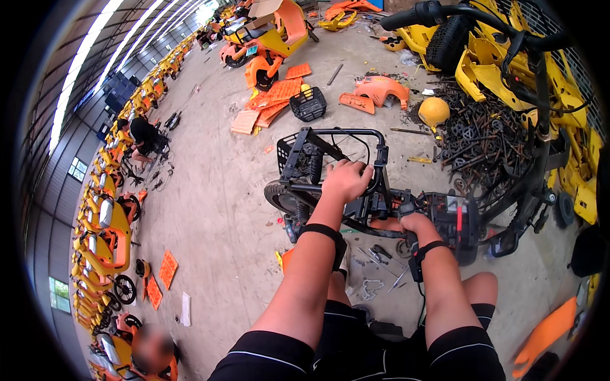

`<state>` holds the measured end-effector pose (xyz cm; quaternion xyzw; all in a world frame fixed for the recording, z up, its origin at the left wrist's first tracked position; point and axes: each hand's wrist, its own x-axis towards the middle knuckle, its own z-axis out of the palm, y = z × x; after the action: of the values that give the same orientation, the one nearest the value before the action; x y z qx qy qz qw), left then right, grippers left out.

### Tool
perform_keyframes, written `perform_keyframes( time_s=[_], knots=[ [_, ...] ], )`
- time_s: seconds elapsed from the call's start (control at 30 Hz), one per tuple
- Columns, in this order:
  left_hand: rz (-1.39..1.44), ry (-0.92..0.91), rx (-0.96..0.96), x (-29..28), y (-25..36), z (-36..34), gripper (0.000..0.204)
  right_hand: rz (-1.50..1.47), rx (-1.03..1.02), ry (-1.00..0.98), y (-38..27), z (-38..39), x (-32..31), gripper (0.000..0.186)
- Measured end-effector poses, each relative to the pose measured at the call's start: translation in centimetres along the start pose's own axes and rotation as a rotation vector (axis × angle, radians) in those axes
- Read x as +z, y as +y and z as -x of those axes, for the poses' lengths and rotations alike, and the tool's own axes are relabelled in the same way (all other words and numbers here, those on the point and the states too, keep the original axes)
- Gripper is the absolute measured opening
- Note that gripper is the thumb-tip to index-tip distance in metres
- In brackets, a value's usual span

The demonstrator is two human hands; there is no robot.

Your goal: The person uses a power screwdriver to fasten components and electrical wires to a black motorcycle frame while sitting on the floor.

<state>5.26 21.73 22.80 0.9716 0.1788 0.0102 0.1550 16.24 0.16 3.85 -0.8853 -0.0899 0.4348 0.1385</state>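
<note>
A stripped black scooter frame [376, 143] stands before me, with a shock absorber, a rear wheel [281, 196] and bare tubes showing. My left hand [346, 181] lies over its upper part, fingers curled down onto the black tubing. Lower on the frame, my right hand [416, 221] is closed around something dark; its shape is too hidden to name. Right of that hand is a blurred black part with a red strip [459, 219]. The handlebar [438, 13] and steering column rise at the right.
Metal parts lie heaped [486, 136] at right, beside yellow body panels [489, 70] and a yellow helmet [434, 111]. Orange panels [276, 95] and a black basket [308, 103] lie beyond the frame. Hand tools [381, 253] rest below it. Parked yellow scooters [111, 235] and a crouching person [145, 134] are left.
</note>
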Motion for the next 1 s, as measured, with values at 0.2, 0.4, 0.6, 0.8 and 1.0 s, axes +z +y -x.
perform_keyframes(
  time_s=[0.2, 0.4, 0.6, 0.8, 1.0],
  knots=[
    [-0.002, -0.049, -0.039, -0.6, -0.1, 0.1, 0.058, 0.089, 0.027, 0.007, -1.2, 1.4, -0.1, 0.045],
    [-0.002, -0.059, -0.04, -0.6, 0.2, -0.3, 0.057, 0.061, 0.008, -0.023, 0.2, -2.3, 0.8, 0.045],
    [-0.005, -0.104, -0.088, -1.2, 0.9, -0.2, 0.051, -0.072, 0.002, -0.065, 2.0, -5.6, 1.2, 0.048],
    [0.013, -0.162, -0.175, -1.1, 0.6, 0.9, 0.048, 0.006, -0.031, -0.068, 1.2, -4.2, 1.6, 0.048],
    [0.05, -0.196, -0.219, -1.6, 0.8, 0.7, 0.048, 0.028, 0.011, -0.016, 0.8, -2.8, 1.2, 0.046]
  ],
)
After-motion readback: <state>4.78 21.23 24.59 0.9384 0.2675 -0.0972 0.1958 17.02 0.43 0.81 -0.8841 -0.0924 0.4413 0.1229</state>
